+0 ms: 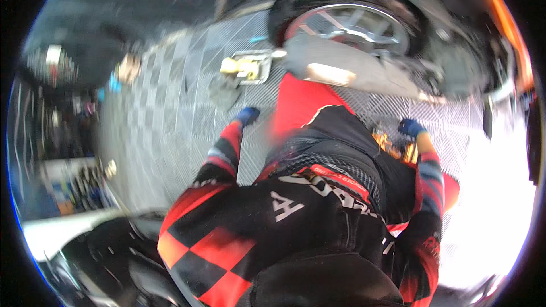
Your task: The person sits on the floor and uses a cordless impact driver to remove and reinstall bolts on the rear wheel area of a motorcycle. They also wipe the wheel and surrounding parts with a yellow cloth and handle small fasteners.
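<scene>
Looking down through a blurred fisheye view, I see my left hand (247, 116), in a blue glove, reaching out over the grey ribbed floor tiles (170, 119); the blur keeps me from telling whether it is open or closed. My right hand (410, 128), also blue-gloved, hangs near an orange object (392, 145) just below it, and I cannot tell its grip either. Ahead sits a car wheel (352, 25) with a silver rim. A metal tray (250, 67) holding yellow pieces lies on the tiles beyond my left hand, well apart from it.
</scene>
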Demonstrator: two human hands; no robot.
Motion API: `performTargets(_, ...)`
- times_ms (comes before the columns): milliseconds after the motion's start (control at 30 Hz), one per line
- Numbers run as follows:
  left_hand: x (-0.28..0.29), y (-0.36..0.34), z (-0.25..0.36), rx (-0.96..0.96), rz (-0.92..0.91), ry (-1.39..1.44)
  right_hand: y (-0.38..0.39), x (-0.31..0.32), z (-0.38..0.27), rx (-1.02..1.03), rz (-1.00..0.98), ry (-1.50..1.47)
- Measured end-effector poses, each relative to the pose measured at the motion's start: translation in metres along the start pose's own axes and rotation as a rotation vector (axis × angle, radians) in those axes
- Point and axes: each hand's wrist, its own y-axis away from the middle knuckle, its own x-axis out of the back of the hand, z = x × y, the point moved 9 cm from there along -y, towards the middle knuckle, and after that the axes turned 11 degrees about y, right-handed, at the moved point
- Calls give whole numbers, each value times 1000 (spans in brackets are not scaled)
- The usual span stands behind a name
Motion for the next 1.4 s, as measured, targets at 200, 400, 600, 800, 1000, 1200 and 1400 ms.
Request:
performTargets(200, 76, 14, 78, -282, 607, -237, 21, 12, -90, 16, -56, 39)
performTargets(400, 150, -38, 137, -290, 744, -362, 29, 13, -134, -74, -60, 108)
performTargets(600, 170, -122, 160, -315, 648, -546, 33, -51, -78, -104, 131, 27)
performTargets(800, 194, -155, 165, -129, 694, -505, 35, -116, -42, 129, 351, 232)
performTargets(1000, 176, -222, 226, -337, 712, -531, 69, -33, -99, -223, 154, -185)
performTargets(1200, 158, -252, 224, -243, 807, -85, 119, 37, -163, -198, 151, -224)
performTargets(1400, 175, -174, 241, -473, 873, -159, 157, 113, -191, -114, 272, -247)
